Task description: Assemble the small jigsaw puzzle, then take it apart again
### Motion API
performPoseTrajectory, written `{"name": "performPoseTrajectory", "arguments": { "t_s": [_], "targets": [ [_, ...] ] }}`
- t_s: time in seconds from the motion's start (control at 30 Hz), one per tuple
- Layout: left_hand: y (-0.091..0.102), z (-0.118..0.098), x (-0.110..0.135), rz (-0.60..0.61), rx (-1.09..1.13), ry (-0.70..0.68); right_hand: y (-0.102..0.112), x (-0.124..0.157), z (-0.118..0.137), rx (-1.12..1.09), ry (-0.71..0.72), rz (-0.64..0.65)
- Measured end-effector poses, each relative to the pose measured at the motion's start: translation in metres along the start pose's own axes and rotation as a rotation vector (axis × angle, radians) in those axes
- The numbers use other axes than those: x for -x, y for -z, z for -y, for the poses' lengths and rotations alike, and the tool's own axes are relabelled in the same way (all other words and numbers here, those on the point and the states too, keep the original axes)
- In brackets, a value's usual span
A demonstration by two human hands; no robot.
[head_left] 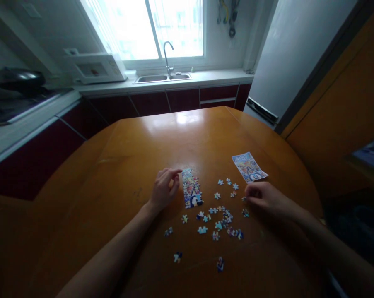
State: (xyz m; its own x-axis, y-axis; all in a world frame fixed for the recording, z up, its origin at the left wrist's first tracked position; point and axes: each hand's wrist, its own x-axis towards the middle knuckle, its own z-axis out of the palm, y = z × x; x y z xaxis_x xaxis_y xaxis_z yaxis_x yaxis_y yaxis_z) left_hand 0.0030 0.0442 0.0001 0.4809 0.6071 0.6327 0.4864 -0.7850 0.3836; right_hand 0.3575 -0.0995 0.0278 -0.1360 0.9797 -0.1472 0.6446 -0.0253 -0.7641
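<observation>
A partly assembled jigsaw puzzle (191, 188), a tall narrow strip, lies on the wooden table. My left hand (165, 186) rests at its left side, index finger stretched out to the upper left corner, thumb apart and nothing held. To the right, my right hand (263, 195) is closed in a pinch, with a small puzzle piece (244, 199) at its fingertips. Just beyond that hand lies a printed picture sheet (249, 166), its near edge close to my knuckles. Between the hands and nearer to me are scattered loose puzzle pieces (226, 217), some of them overlapping in a heap.
The round-ended wooden table (137, 140) fills the middle of the view. Single pieces lie toward me, such as a dark puzzle piece (220, 264). Behind are a counter with a sink (152, 78), a white microwave (96, 68), a stove at left and a fridge (286, 54).
</observation>
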Motion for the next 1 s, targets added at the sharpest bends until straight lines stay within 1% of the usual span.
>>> {"name": "performPoseTrajectory", "arguments": {
  "t_s": [0.13,0.27,0.43,0.57,0.63,0.73,0.87,1.0],
  "targets": [
    [-0.001,0.000,-0.001,0.098,-0.061,-0.036,0.002,-0.019,0.018,-0.133,0.046,-0.124],
    [-0.002,-0.002,-0.002,0.197,-0.127,-0.061,-0.007,-0.059,0.044,-0.219,0.096,-0.180],
    [-0.003,-0.004,0.000,0.243,-0.187,-0.054,-0.040,-0.120,0.070,-0.266,0.053,-0.154],
    [-0.002,-0.003,0.001,0.298,-0.214,-0.036,-0.068,-0.154,0.078,-0.215,0.024,-0.096],
    [-0.002,-0.004,0.000,0.320,-0.206,-0.033,-0.076,-0.163,0.079,-0.199,0.006,-0.070],
    [-0.001,-0.005,-0.001,0.352,-0.200,-0.035,-0.083,-0.169,0.078,-0.165,-0.021,-0.043],
    [-0.001,-0.007,-0.002,0.380,-0.208,-0.037,-0.082,-0.170,0.076,-0.115,-0.041,-0.028],
    [-0.001,-0.008,-0.002,0.383,-0.198,-0.029,-0.080,-0.170,0.075,-0.070,-0.046,-0.025]
  ]
}}
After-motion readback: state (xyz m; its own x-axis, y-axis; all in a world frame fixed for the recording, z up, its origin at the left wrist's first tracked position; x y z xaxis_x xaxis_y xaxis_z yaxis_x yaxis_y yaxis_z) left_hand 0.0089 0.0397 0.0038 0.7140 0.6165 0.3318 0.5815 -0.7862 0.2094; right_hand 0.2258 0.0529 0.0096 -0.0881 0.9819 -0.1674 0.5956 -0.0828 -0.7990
